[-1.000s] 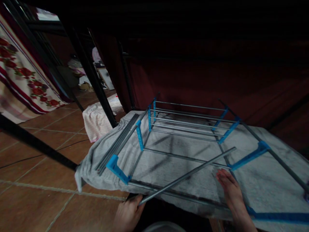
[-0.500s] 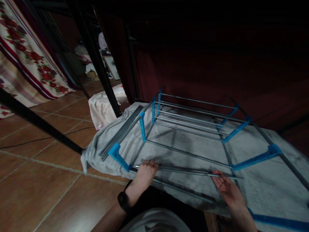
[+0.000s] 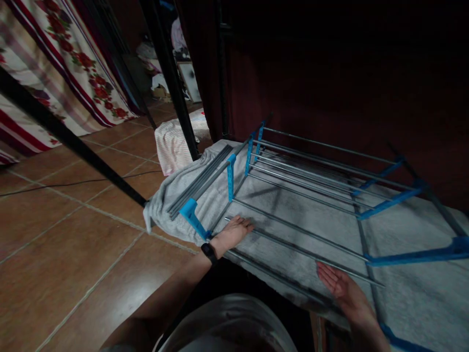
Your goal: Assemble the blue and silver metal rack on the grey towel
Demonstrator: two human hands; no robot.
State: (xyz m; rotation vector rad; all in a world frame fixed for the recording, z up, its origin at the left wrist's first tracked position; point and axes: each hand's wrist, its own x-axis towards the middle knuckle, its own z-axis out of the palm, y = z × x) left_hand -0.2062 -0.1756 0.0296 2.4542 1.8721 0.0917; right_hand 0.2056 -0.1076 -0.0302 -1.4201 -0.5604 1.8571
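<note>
Thin grey metal rods (image 3: 286,244) lie side by side near the front of the grey blanket, inside a rack frame; I cannot tell how many. My left hand (image 3: 236,231), with a black band on its wrist, rests over their left end, fingers stretched out and laid flat across them. Palm up, my right hand (image 3: 339,288) is open close to the rods' right part, fingertips at or just below them. The rack has blue plastic brackets (image 3: 198,220) on its left side, blue brackets on its right (image 3: 414,254), and several crossbars (image 3: 308,180) between them.
More grey tubes (image 3: 201,181) lie bundled left of the rack on the grey blanket (image 3: 289,215). Black metal posts (image 3: 172,83) rise at the left. Beyond are a tiled floor (image 3: 73,254) with a dark cable (image 3: 80,182), a striped cloth (image 3: 176,146) and a flowered curtain (image 3: 73,73).
The view has shifted, so the rack sits farther right. The rods lie closer together. My left hand has flattened over them, and my right hand has opened, its thumb no longer over the rods.
</note>
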